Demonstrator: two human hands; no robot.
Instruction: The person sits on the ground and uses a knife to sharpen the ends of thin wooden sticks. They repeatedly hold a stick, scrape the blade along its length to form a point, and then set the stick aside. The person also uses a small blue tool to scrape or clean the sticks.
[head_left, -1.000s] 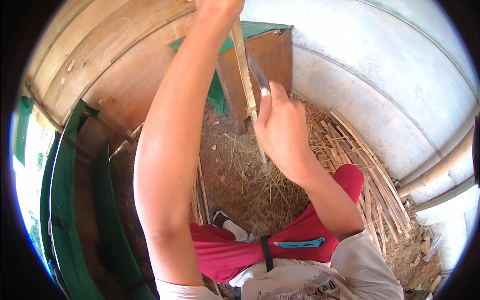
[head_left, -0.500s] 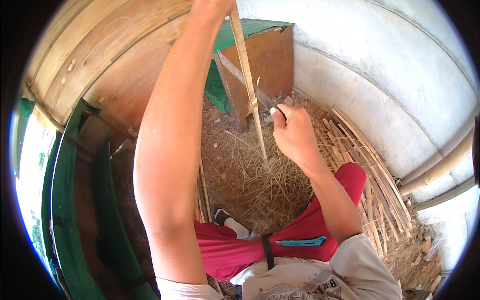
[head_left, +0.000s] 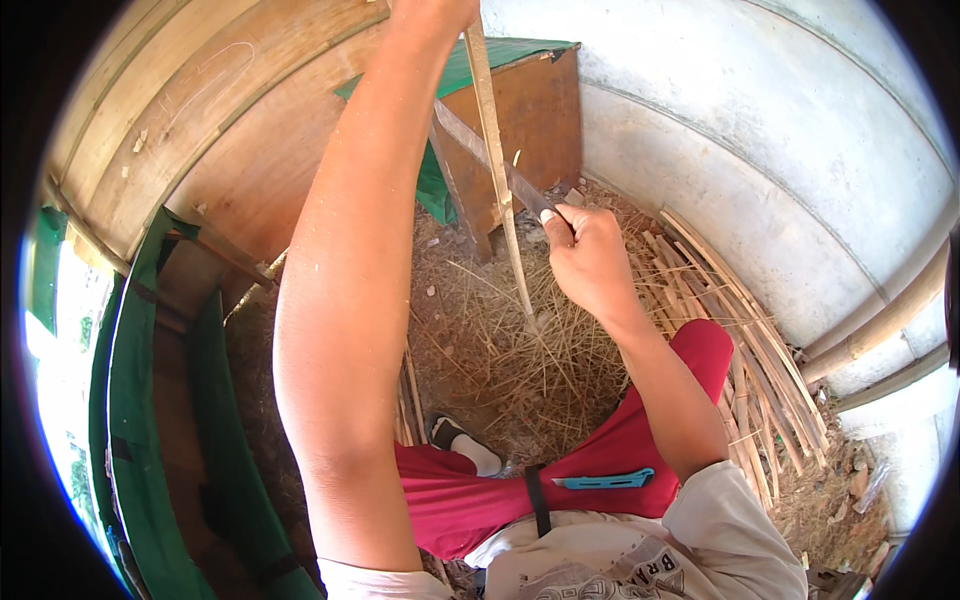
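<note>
At the top edge my left hand (head_left: 432, 14) is closed round the upper end of a long, pale bamboo strip (head_left: 489, 105); its fingers are partly out of the picture. The strip slants down, its lower end on the ground among loose shavings (head_left: 535, 365). My right hand (head_left: 592, 255) grips a long-bladed knife (head_left: 527, 190) by its handle, thumb along the near end. The blade lies across the strip, pointing up and left. A small curl stands off the strip beside the blade.
Several split bamboo strips (head_left: 745, 330) lie piled at right by the pale curved wall (head_left: 720, 160). A brown wooden box (head_left: 540, 115) with a green cover stands ahead. A turquoise utility knife (head_left: 605, 480) rests on my red trousers (head_left: 470, 515). Green-edged shelving (head_left: 130, 400) is at left.
The view has shifted slightly. My hands, the knife and the bamboo strip keep nearly the same places relative to one another.
</note>
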